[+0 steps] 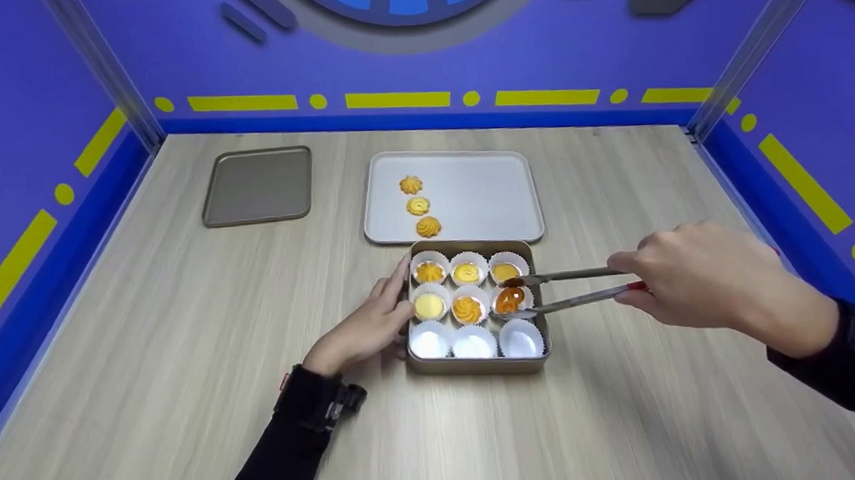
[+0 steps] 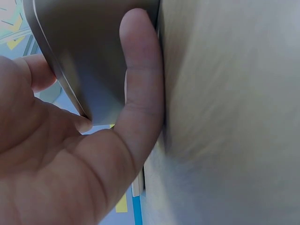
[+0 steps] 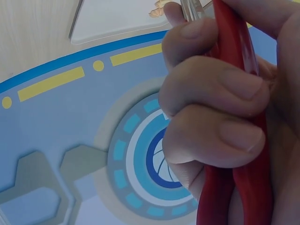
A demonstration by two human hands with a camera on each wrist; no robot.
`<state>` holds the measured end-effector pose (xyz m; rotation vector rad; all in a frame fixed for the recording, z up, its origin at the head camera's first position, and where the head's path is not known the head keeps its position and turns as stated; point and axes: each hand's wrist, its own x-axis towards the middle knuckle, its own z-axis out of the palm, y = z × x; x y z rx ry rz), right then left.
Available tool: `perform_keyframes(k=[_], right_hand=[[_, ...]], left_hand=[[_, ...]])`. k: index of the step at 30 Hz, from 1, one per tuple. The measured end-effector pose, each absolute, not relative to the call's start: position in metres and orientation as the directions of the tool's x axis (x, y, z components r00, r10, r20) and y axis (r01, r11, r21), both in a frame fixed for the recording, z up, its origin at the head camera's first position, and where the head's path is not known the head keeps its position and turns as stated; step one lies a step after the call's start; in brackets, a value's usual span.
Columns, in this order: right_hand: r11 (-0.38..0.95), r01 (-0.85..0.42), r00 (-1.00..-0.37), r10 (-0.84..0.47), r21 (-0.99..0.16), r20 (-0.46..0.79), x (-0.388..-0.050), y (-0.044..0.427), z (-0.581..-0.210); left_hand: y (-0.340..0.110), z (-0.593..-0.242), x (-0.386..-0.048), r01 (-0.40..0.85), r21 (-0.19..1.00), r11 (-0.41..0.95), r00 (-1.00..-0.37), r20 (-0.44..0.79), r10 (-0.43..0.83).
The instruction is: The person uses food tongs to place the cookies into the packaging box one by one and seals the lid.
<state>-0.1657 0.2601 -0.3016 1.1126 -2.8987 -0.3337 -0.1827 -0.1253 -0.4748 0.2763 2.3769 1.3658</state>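
My left hand point(image 1: 366, 327) lies along the left side of a metal box point(image 1: 478, 367), its fairly straight fingers touching the wall and rim; a finger point(image 2: 143, 84) presses that wall low down. Red-handled metal tongs point(image 1: 581, 302) are gripped in my right hand point(image 1: 715, 280), fingers curled round the red handles point(image 3: 234, 42). Their tips are apart, either side of a glossy amber cookie point(image 1: 509, 300) in the middle row's right paper cup. Other cookies fill the back row and the rest of the middle row. The front row's cups point(image 1: 474, 342) hold nothing visible.
A white tray point(image 1: 480, 193) stands just behind the box, with a column of three cookies point(image 1: 418, 206) on its left part. Farther left lies a bare dark tray point(image 1: 260, 186). Blue patterned panels point(image 1: 419, 72) enclose the wooden table.
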Motion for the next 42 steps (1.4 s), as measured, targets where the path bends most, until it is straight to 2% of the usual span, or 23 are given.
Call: perform_keyframes(k=[13, 29, 42], right_hand=[[0.718, -0.661, -0.741, -0.671, 0.219, -0.038, -0.1671, 0.2598, -0.3035], [0.713, -0.658, -0.742, -0.669, 0.24, -0.048, -0.1666, 0.2549, -0.3056], [0.733, -0.646, -0.757, -0.65, 0.213, -0.062, -0.1671, 0.2559, -0.3087]], left_hand=[[-0.1246, -0.472, -0.183, 0.04, 0.822, 0.569, -0.917, -0.196, 0.348], [-0.1248, -0.4737, -0.1822, 0.015, 0.835, 0.551, -0.915, -0.21, 0.344], [-0.1252, -0.474, -0.1819, 0.026, 0.83, 0.557, -0.915, -0.205, 0.348]])
